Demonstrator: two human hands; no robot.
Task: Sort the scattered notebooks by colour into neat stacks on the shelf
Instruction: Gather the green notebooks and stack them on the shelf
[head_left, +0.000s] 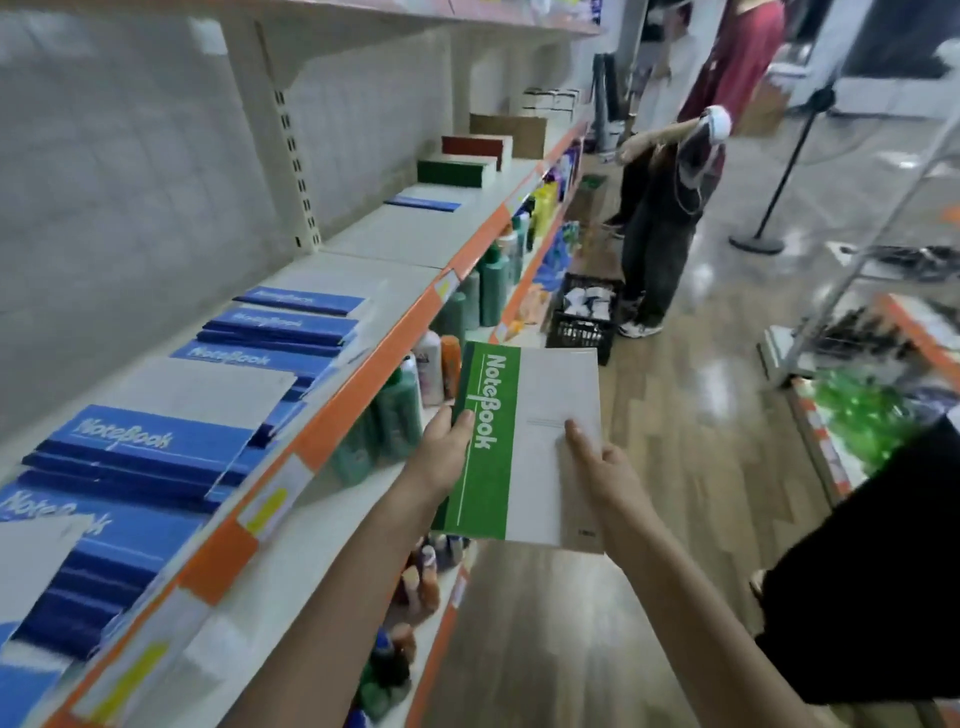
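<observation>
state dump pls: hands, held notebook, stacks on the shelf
left hand: grips the green spine edge
right hand: grips the right side
green notebook: held in the aisle, off the shelf
blue notebooks: scattered, overlapping on the shelf
blue stack: low, flat
green stack: neat, flat
red stack: neat, flat

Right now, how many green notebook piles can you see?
2: the green notebook held by the left hand and right hand, and a green stack far along the shelf. Others may be hidden.
</observation>
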